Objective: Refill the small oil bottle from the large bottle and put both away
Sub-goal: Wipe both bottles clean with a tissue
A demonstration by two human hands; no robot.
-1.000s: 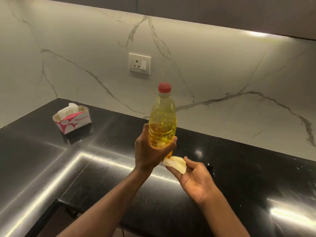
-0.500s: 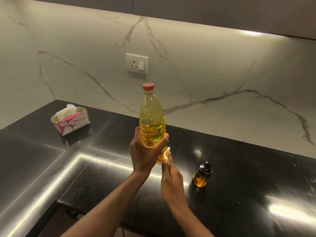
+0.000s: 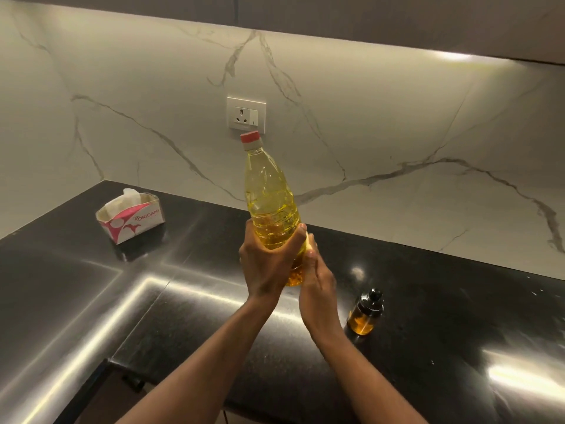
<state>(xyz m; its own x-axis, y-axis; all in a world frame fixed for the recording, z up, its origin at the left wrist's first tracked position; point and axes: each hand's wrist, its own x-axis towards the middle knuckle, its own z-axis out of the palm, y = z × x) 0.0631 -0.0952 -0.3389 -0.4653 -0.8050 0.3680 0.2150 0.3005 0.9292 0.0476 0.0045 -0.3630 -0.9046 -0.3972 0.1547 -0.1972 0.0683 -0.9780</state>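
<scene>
The large bottle (image 3: 269, 191) is clear plastic with yellow oil and a red cap, held above the counter and leaning slightly left. My left hand (image 3: 266, 264) grips its lower body. My right hand (image 3: 316, 280) presses against the bottle's right lower side, with a bit of pale tissue showing between its fingers and the plastic. The small oil bottle (image 3: 365, 312), amber glass with a black top, stands on the black counter just right of my right wrist.
A pink and white tissue box (image 3: 131, 218) sits at the back left of the black counter (image 3: 458, 316). A wall socket (image 3: 246, 114) is on the marble backsplash behind the bottle. The counter's front edge runs below my forearms.
My right hand, which held a tissue open-palmed a second ago, has come up against the bottle's lower side. The bottle has shifted left and tilted slightly; the small bottle is now uncovered.
</scene>
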